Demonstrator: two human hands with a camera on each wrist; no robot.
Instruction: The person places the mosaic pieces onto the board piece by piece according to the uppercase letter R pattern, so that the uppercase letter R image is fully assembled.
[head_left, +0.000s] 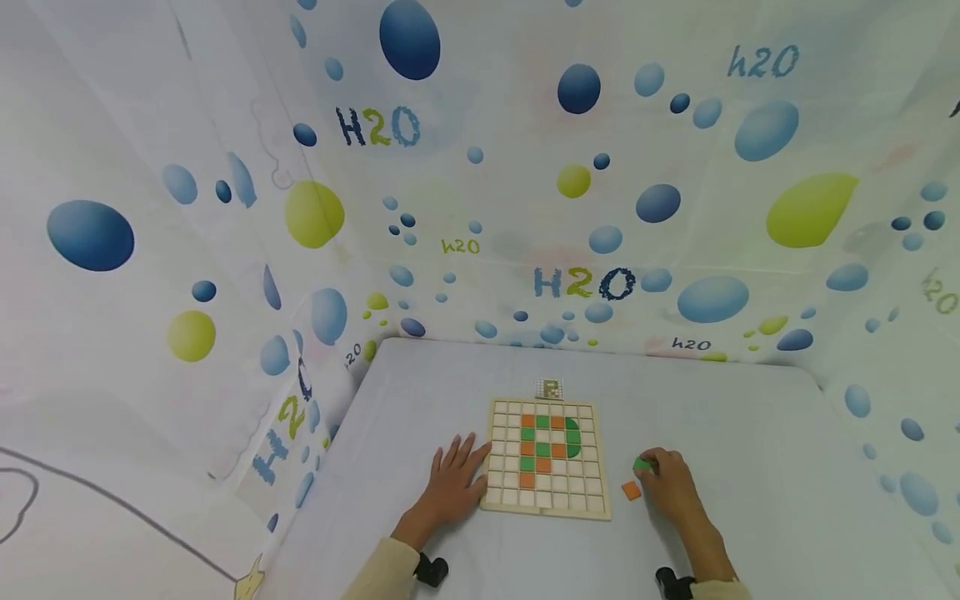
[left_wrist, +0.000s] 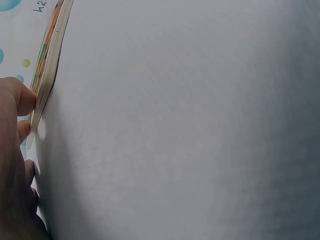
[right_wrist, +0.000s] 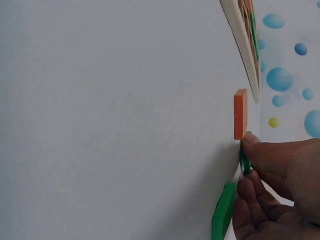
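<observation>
A wooden grid board [head_left: 506,497] lies on the white table, with orange and green tiles set in its squares in the shape of a letter P. My left hand [head_left: 453,482] rests at the board's left edge, fingers spread and touching the rim. To the right of the board, my right hand [head_left: 672,483] pinches a small green tile [right_wrist: 245,161] between thumb and fingers. Close by lies a loose orange tile [head_left: 632,491]. Another green tile [right_wrist: 223,212] shows under the right hand in the right wrist view; from the head it is hidden.
Just behind the board lies a small pattern card [head_left: 550,388] with a similar letter shape. A white curtain [head_left: 510,192] printed with blue and green drops hangs behind the table [head_left: 750,433] and on its sides. Both wrists carry black straps.
</observation>
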